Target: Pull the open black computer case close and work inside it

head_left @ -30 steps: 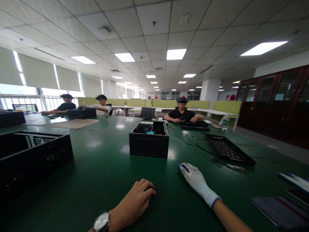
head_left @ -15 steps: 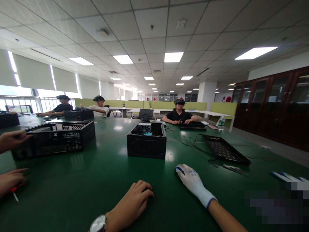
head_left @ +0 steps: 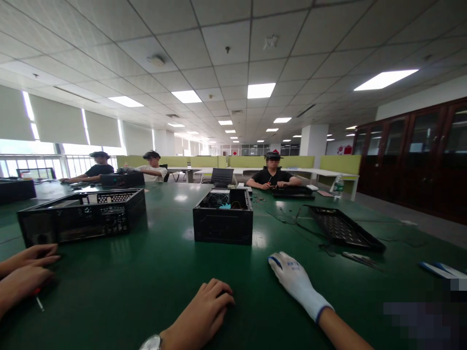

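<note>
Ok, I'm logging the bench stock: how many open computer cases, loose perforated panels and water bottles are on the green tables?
Open computer cases: 2, a centre case and a left case
Loose perforated panels: 1, the panel
Water bottles: 1, the bottle
Total: 4

Glossy green counter point(head_left: 153, 272); white knit-cloth glove on the right hand point(head_left: 292, 279); matt black perforated metal case point(head_left: 223, 222).
</note>
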`<state>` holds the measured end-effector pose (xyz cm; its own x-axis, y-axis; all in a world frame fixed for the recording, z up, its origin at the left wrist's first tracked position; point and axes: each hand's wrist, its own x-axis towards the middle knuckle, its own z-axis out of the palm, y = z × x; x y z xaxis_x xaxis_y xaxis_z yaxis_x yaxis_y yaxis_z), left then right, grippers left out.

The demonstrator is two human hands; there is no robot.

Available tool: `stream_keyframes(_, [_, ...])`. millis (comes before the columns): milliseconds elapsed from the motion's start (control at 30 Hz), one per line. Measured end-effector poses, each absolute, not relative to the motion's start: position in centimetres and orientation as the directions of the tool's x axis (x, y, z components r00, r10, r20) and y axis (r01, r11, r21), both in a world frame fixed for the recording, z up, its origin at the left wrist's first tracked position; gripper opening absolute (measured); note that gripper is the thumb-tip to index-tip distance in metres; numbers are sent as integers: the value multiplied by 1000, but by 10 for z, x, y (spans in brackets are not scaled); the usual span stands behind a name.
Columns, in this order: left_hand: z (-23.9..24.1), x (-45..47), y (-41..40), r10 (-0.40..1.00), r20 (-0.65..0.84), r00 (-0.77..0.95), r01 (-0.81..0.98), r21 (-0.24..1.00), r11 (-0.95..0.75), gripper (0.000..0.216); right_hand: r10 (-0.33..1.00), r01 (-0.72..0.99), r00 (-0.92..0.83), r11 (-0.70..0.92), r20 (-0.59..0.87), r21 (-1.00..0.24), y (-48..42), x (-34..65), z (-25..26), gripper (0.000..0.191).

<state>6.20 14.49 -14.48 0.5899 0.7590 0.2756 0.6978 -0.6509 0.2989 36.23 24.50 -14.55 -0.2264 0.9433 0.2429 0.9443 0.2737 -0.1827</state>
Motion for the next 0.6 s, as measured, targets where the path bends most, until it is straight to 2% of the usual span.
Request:
stream_keyframes(100, [-146, 61, 143, 758, 270, 593, 702, 287, -652, 32, 950, 939, -171, 238, 262, -250, 241, 359, -141, 39])
stream_keyframes(167, [-146, 63, 144, 752, 274, 600, 715, 238, -657, 32, 963, 938, -131, 198, 237, -286, 241, 356, -139, 40])
stream_keyframes(233, [-143, 65, 154, 728, 304, 615, 736, 109, -668, 34, 970, 936, -115, 178, 214, -303, 242, 354, -139, 41])
stream_keyframes(300, [-130, 68, 175, 687, 347, 638, 751, -86, -655, 43, 971, 932, -113, 178, 211, -315, 244, 353, -140, 40])
stream_keyframes(400, [-89, 75, 226, 675, 403, 618, 786, -319, -529, 55, 967, 923, -117, 190, 225, -334, 248, 355, -145, 40])
stream_keyframes(500, [-44, 78, 285, 725, 488, 485, 874, -300, -382, 53, 965, 918, -117, 196, 236, -345, 252, 359, -149, 42])
stream_keyframes(600, [-21, 79, 329, 802, 484, 349, 934, -250, -256, 54, 961, 911, -123, 209, 248, -356, 255, 362, -151, 40])
